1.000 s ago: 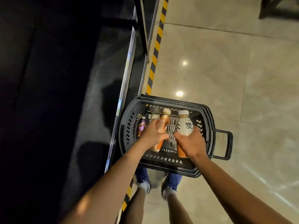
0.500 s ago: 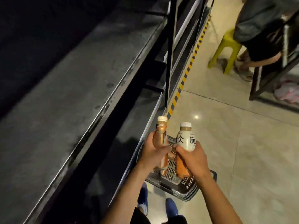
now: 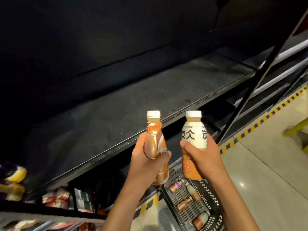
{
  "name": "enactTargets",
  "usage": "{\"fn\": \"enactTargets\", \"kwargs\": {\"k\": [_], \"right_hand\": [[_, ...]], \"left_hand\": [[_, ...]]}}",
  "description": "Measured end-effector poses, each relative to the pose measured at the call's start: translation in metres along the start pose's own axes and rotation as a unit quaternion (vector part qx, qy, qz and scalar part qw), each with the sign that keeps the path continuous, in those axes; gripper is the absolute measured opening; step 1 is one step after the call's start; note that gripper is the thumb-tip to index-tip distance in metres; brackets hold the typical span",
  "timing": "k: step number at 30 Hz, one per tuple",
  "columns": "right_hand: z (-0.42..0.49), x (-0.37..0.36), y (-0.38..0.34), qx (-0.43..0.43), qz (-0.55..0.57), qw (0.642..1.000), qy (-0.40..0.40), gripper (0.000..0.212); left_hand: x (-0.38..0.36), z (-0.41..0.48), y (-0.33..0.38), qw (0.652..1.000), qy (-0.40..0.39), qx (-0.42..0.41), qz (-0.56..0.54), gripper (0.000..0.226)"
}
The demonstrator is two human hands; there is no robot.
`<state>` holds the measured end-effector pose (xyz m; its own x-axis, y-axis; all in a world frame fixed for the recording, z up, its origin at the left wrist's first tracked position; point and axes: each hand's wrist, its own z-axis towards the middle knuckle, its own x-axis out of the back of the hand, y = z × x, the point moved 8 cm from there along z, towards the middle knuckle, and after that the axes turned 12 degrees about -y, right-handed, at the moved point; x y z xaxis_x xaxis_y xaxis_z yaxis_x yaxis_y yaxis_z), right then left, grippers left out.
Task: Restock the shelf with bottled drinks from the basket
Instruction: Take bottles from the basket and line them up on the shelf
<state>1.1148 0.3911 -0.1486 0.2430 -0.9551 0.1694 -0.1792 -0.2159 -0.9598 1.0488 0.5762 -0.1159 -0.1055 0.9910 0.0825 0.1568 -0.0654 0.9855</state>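
Two bottles are held, one per grip. Your left grip [image 3: 146, 165] is wrapped round the lower body of the orange bottle [image 3: 154, 135]; your right grip [image 3: 205, 157] is wrapped round the middle of the white-labelled bottle [image 3: 194, 134]. Both bottles stand near upright, caps up, with their long axes roughly parallel, side by side and apart. The shelf [image 3: 108, 117] lies ahead and to the left of both; its front edge runs diagonally just behind the bottles in this view. The left grip is nearer to it, so judge the orange bottle as the first to set down, base first. The basket [image 3: 208, 191] sits on the floor beneath your right forearm. Count: four bottles lie in it on their sides; more may be hidden.
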Motion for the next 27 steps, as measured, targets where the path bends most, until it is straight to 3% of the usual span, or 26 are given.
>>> {"fn": "enactTargets", "kwargs": {"k": [5, 12, 18, 20, 27], "right_hand": [[-0.028, -0.094, -0.060, 0.065, -0.004, 0.989, -0.131, 0.035], [-0.134, -0.255, -0.113, 0.129, -0.013, 0.945, -0.299, 0.041], [-0.256, -0.378, -0.105, 0.106, 0.023, 0.901, -0.419, 0.049], [-0.288, -0.412, -0.098, 0.101, 0.031, 0.889, -0.446, 0.063], [-0.352, -0.501, -0.094, 0.080, 0.071, 0.871, -0.480, 0.074]], "left_hand": [[0.090, -0.079, 0.031, 0.993, 0.111, -0.046, -0.002, 0.041], [0.209, -0.239, 0.032, 0.961, 0.268, -0.065, -0.009, 0.037], [0.297, -0.388, 0.009, 0.917, 0.389, -0.081, -0.035, 0.035], [0.321, -0.426, 0.001, 0.905, 0.418, -0.074, -0.033, 0.037], [0.398, -0.507, -0.009, 0.887, 0.455, -0.073, -0.019, 0.037]]}}
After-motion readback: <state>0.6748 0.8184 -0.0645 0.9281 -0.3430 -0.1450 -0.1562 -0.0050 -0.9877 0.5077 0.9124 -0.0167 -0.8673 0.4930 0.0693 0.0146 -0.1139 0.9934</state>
